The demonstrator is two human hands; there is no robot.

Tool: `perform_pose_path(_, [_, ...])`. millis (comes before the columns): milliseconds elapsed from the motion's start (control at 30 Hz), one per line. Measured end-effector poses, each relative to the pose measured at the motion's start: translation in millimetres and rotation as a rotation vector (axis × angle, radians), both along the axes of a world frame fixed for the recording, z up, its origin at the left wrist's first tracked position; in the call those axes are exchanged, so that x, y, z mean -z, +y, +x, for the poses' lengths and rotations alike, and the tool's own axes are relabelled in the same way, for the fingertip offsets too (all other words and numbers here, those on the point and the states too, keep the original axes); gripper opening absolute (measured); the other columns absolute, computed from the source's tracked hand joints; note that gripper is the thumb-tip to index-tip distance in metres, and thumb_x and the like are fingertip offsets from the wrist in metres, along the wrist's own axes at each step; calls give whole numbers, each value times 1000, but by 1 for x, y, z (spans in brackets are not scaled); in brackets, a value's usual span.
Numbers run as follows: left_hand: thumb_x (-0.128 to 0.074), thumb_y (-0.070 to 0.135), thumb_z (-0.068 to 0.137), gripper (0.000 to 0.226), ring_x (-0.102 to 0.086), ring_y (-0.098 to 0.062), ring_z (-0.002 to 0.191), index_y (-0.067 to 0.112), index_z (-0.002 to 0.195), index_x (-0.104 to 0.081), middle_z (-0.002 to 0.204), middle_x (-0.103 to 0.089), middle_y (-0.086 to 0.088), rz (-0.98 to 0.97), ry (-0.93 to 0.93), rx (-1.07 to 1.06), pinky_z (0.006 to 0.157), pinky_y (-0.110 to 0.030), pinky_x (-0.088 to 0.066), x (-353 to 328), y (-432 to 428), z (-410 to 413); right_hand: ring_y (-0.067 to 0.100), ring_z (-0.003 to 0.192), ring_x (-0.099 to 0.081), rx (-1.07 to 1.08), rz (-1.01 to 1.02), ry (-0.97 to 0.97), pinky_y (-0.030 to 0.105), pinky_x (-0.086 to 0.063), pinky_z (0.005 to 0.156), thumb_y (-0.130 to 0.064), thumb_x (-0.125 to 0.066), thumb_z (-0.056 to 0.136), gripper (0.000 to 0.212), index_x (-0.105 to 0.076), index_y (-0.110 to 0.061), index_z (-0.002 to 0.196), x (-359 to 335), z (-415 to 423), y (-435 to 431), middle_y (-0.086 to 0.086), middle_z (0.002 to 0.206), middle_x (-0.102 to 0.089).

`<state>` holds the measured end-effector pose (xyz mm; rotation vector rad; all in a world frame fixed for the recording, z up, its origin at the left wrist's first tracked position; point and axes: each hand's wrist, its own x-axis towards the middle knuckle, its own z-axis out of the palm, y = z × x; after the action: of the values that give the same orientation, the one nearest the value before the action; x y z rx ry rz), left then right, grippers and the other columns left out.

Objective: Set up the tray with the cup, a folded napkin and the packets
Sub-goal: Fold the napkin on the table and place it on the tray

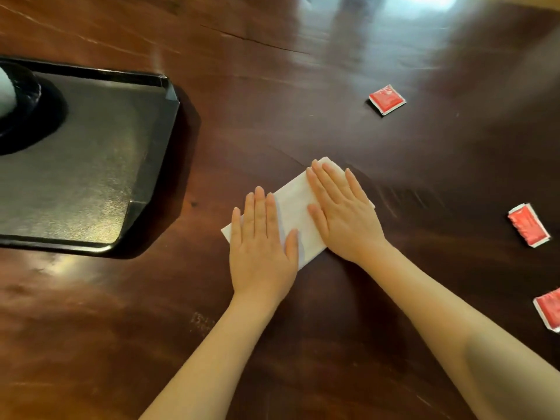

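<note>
A white folded napkin (295, 207) lies on the dark wooden table, right of the tray. My left hand (262, 247) presses flat on its near left end and my right hand (342, 213) presses flat on its far right part, fingers extended. The black tray (142, 165) sits at the left. A white cup (6, 95) with a black lid (25, 101) stands on the tray's far left part, cut off by the frame edge. Three red packets lie on the table: one far right of centre (387, 99), one at the right edge (528, 225), one lower right (550, 309).
The brown wooden table (272, 86) is glossy, with bright light reflections at the far side and a long crack across its far part. Most of the tray's surface right of the cup is bare.
</note>
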<state>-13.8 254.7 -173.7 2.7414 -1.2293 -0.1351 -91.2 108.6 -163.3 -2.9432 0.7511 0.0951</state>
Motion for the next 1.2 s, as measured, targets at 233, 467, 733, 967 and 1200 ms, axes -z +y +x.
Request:
perform_pose_path(233, [-20,55,92,73,-18,-28,143,5,146,-21,154,-23,-15,28,31,2,116,-44,-13,-4,18,9,23,143,-14,331,53,17,38,-13,116,-47,-27,96,64,-15,-10,146,-14,-14,-13,7,156,-16])
perform_pose_path(467, [-26,53,90,73,-24,-30,141,4,144,-28,151,-29,-17,26,20,13,114,-46,-17,-4,17,11,17,92,-54,428,476,-89,27,-43,74,-23,-62,84,27,-56,-16,110,-53,2,-43,-1,115,-49])
perform_pose_path(733, [-48,47,88,72,-21,-32,141,11,145,-22,152,-28,-16,1,168,24,115,-47,-14,-23,10,18,24,99,-60,672,832,155,36,-52,87,-22,-68,79,24,-63,-11,100,-82,20,-56,7,106,-64])
perform_pose_path(967, [-67,41,81,88,-50,-10,120,29,147,-11,131,-54,11,-393,1002,145,97,-30,-38,-70,-39,79,10,71,-59,451,882,-55,23,-44,65,-17,-66,77,3,-67,-19,74,-138,22,-35,-2,75,-65])
perform_pose_path(1200, [-67,13,79,27,-67,-19,93,8,105,-66,98,-72,-2,-400,1372,420,88,-37,-52,-135,-92,118,9,70,-56,422,695,-215,25,-44,65,-30,-68,79,12,-70,-18,79,-202,25,-39,-5,73,-65])
